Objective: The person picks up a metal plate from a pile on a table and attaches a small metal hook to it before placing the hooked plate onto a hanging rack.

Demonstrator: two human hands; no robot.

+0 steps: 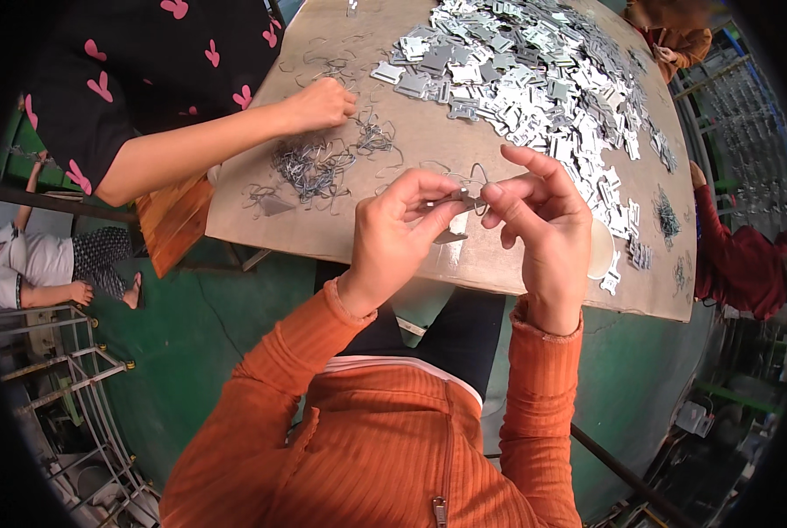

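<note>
Over the near edge of the table, my left hand (402,229) pinches a small flat metal plate (451,237) between thumb and fingers; part of the plate is hidden by them. My right hand (547,220) is just beside it, thumb and fingertips closed on a thin bent wire loop (479,171), its upper fingers raised. The wire meets the plate's edge between the two hands; whether it passes through a slot is too small to tell. Beyond my hands lies a broad heap of shiny metal plates (534,75). A tangle of bent wire pieces (310,169) lies to the left.
A co-worker's hand (321,104) reaches over the brown-covered table (252,220) from the left, near the wires. A pale round object (601,250) sits partly behind my right hand. Another person's maroon sleeve (741,268) is at the right edge, beside more wires (667,216).
</note>
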